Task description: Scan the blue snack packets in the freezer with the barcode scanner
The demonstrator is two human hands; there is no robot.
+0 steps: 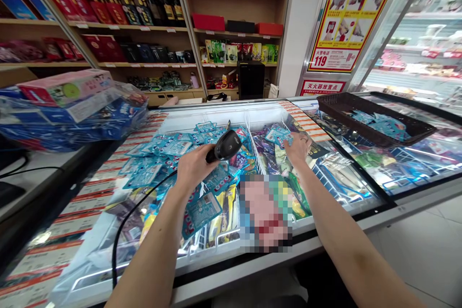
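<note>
My left hand [195, 166] is wrapped round a black handheld barcode scanner [228, 144], whose head points up and to the right and whose cable trails down to the lower left. Farther right, my right hand [299, 149] has its thumb and fingers at the edge of a small blue packet [277, 134] lying on the freezer's glass top. Its fingertips are partly hidden. A loose heap of similar blue packets [169, 147] spreads over the glass on the left, beyond and around my left hand. One packet [204, 209] with a white barcode label lies nearer me.
Beneath the glass of the chest freezer [269, 108] are wire baskets with frozen goods. A dark brown tray [411, 139] holding more blue packets rests at the right. Plastic-wrapped boxes [68, 101] stand at the left. Shelves [144, 26] of bottles and boxes line the back.
</note>
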